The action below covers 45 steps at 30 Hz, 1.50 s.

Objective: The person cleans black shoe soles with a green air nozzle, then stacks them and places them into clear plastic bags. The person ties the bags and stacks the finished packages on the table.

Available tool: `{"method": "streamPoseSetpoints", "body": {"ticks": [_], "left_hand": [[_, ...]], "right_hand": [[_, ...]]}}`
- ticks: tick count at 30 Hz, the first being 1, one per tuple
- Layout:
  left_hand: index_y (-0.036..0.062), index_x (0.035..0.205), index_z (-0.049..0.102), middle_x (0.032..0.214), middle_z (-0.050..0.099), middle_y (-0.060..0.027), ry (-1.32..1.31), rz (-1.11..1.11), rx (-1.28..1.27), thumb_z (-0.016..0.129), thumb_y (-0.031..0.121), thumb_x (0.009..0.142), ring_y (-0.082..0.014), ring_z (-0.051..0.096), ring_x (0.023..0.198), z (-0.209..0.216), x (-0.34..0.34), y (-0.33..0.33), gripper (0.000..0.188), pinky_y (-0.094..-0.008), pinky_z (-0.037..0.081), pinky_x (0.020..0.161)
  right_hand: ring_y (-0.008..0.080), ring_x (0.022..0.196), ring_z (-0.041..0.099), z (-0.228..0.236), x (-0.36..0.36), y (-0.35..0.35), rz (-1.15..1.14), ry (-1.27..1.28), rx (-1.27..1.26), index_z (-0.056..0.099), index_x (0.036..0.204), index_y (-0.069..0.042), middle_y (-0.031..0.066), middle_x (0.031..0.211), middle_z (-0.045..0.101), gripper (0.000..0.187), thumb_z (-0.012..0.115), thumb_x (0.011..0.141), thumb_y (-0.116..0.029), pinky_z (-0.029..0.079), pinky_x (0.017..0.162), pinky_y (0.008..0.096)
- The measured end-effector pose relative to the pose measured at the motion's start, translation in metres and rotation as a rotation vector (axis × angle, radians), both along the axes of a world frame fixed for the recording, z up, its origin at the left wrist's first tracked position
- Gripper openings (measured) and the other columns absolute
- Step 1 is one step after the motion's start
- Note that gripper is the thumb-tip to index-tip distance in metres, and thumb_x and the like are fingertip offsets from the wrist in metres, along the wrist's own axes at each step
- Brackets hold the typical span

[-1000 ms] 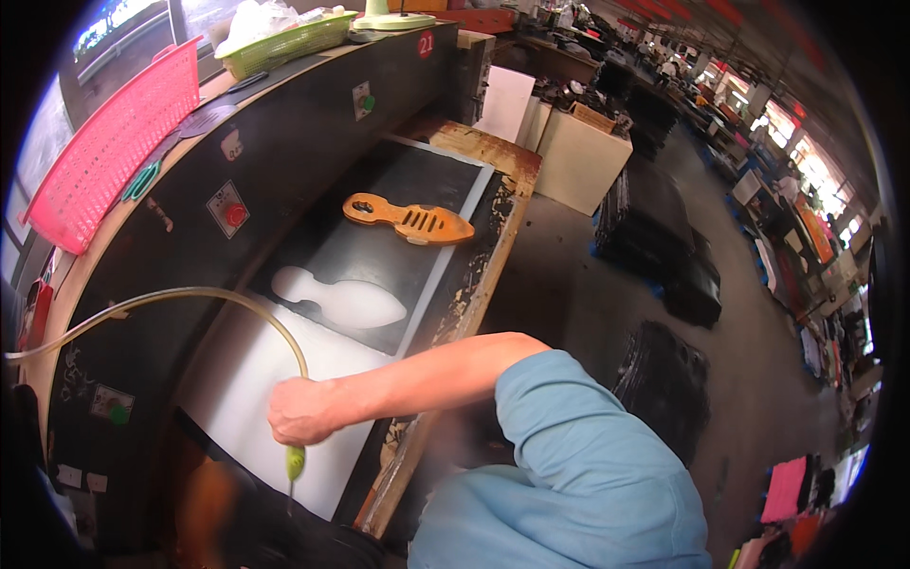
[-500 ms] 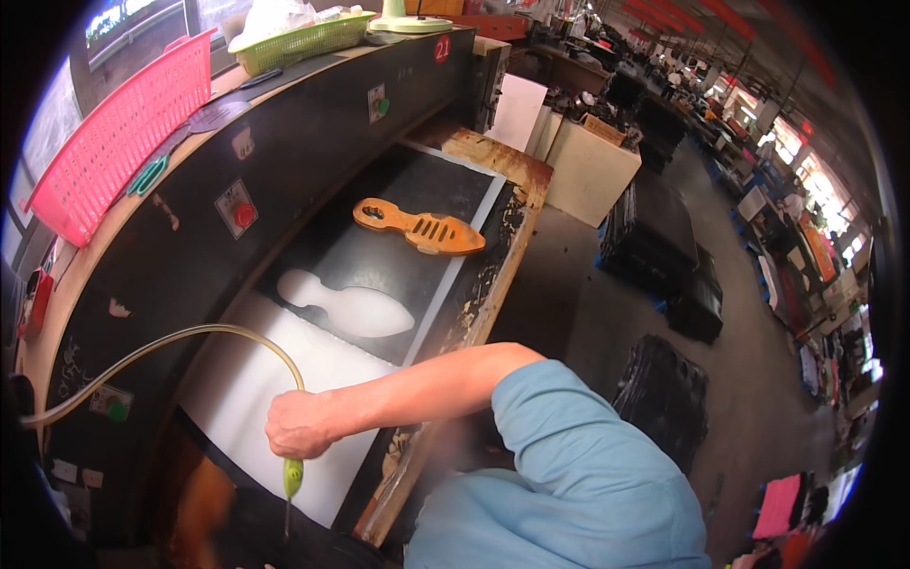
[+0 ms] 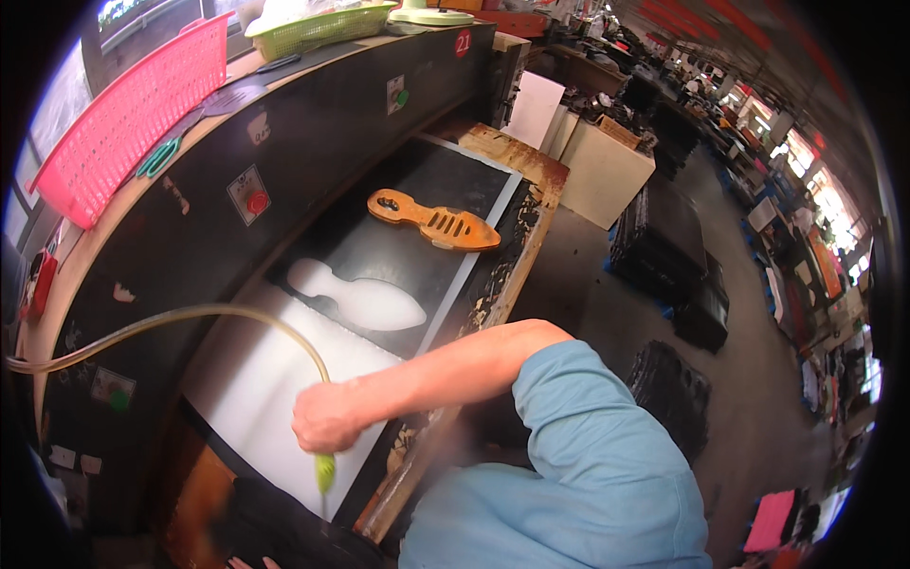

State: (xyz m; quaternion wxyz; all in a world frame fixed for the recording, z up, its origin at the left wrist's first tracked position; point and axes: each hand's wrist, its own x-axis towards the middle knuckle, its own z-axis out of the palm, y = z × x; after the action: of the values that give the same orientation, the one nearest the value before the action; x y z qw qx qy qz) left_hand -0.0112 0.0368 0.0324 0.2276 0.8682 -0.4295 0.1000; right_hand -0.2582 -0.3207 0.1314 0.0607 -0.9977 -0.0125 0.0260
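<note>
My right hand (image 3: 329, 417) is closed in a fist round a green air blow gun (image 3: 325, 472). Its thin nozzle points down, over the near part of a white sheet (image 3: 256, 379). A yellowish hose (image 3: 227, 311) runs from the top of the fist to the left. Only fingertips of my left hand (image 3: 252, 563) show at the lower edge, beside dark material (image 3: 284, 526); its grip is cut off. Beyond the sheet, a white shoe-sole-shaped piece (image 3: 370, 299) lies on the black board (image 3: 332, 232). Farther off rests an orange slotted template (image 3: 436, 222).
A dark partition (image 3: 190, 256) with buttons borders the bench on the left. On its ledge stand a pink basket (image 3: 133, 123), a green basket (image 3: 322, 30) and teal-handled scissors (image 3: 158, 157). The bench's worn wooden edge (image 3: 517, 294) runs along the right. Black stacks (image 3: 664, 237) stand on the floor.
My right hand and the blow gun have shifted slightly right and up in the picture, while the whole view has moved a little. Fingertips of my left hand have come into sight at the bottom.
</note>
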Motion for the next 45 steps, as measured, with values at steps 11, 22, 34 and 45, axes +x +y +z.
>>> {"method": "streamPoseSetpoints", "body": {"ticks": [11,22,34,45], "left_hand": [[0.0048,0.163,0.035,0.17,0.028,-0.0251,0.21,0.133,-0.04,0.048,0.038,0.11,-0.047,0.018,0.159,-0.043,0.013,0.02,0.064,-0.0536,0.012,0.13],[0.0112,0.164,0.034,0.169,0.019,-0.0324,0.209,0.242,0.069,0.057,0.054,0.103,-0.0551,0.013,0.157,-0.018,0.004,0.016,0.079,-0.0659,0.011,0.125],[0.0116,0.166,0.03,0.172,0.017,-0.0281,0.295,0.3,0.068,0.035,0.052,0.111,-0.0522,0.011,0.158,-0.025,0.033,0.027,0.068,-0.0646,0.011,0.126],[0.0157,0.166,0.029,0.171,0.021,-0.0267,0.18,0.312,0.104,0.043,0.051,0.11,-0.0521,0.015,0.157,-0.033,0.054,0.047,0.068,-0.0637,0.014,0.126]], "right_hand": [[0.0356,0.071,0.071,0.013,-0.013,-0.013,0.016,0.066,-0.038,0.069,0.074,-0.004,0.0155,0.071,0.068,0.007,0.069,0.077,0.002,0.057,0.068,0.0447],[0.0343,0.069,0.067,0.032,-0.003,0.009,0.011,0.152,-0.062,0.06,0.07,-0.004,0.0133,0.069,0.066,0.012,0.072,0.074,-0.003,0.054,0.07,0.0444],[0.0361,0.069,0.068,0.0,0.041,0.036,-0.052,-0.062,-0.004,0.064,0.074,-0.004,0.014,0.072,0.068,0.006,0.069,0.076,-0.002,0.055,0.069,0.0454],[0.0349,0.068,0.07,-0.005,0.069,0.031,-0.012,0.066,0.067,0.07,0.077,-0.003,0.0177,0.073,0.069,0.006,0.069,0.082,-0.002,0.056,0.069,0.0461]]}}
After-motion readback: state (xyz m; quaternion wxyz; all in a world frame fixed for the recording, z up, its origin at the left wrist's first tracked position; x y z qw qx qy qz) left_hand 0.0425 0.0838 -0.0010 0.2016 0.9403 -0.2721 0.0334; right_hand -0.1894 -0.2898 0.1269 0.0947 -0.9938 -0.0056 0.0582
